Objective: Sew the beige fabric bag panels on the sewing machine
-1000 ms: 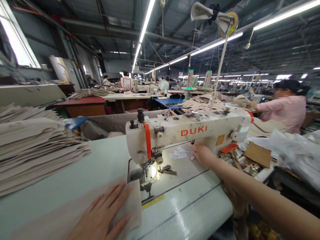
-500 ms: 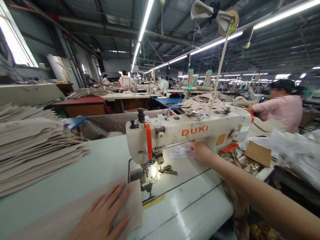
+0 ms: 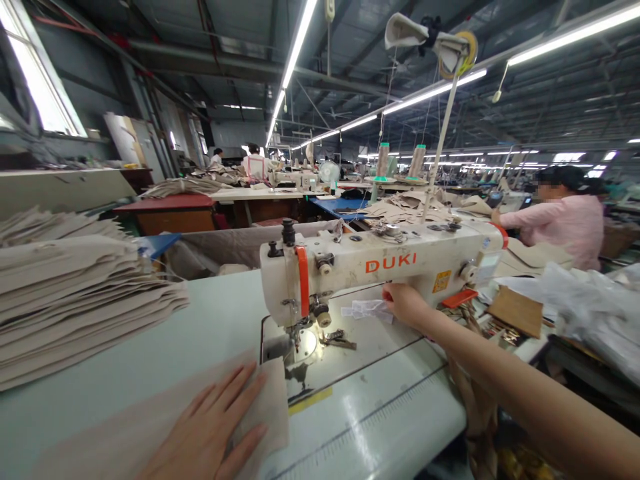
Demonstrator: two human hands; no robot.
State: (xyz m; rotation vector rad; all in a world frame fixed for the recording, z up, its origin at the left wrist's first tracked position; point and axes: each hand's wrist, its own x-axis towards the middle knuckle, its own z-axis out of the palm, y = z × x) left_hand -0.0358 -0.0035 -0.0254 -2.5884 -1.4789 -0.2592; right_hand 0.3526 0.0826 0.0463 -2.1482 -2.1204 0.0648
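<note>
My left hand (image 3: 213, 420) lies flat, fingers stretched out, on a beige fabric piece (image 3: 273, 407) at the front of the sewing table. Under the arm of the white sewing machine (image 3: 345, 260) reaches my right hand (image 3: 403, 303). Its fingers are closed at the right end of some small whitish labels (image 3: 363, 308) on the machine bed; the fingertips are partly hidden, so I cannot see whether a label is between them. A small metal tool (image 3: 340, 340), perhaps thread snips, rests right of the needle plate (image 3: 306, 343).
A tall stack of beige fabric pieces (image 3: 75, 307) stands at the left. On the right lie a brown card (image 3: 515, 310), an orange object (image 3: 459, 298) and crumpled clear plastic (image 3: 585, 307). A co-worker in a pink top (image 3: 560, 223) sits beyond. Thread cones (image 3: 383, 163) stand behind the machine.
The view has shifted slightly. My right hand stays at the labels, which have spread a little under its fingers. My left hand remains flat on the fabric.
</note>
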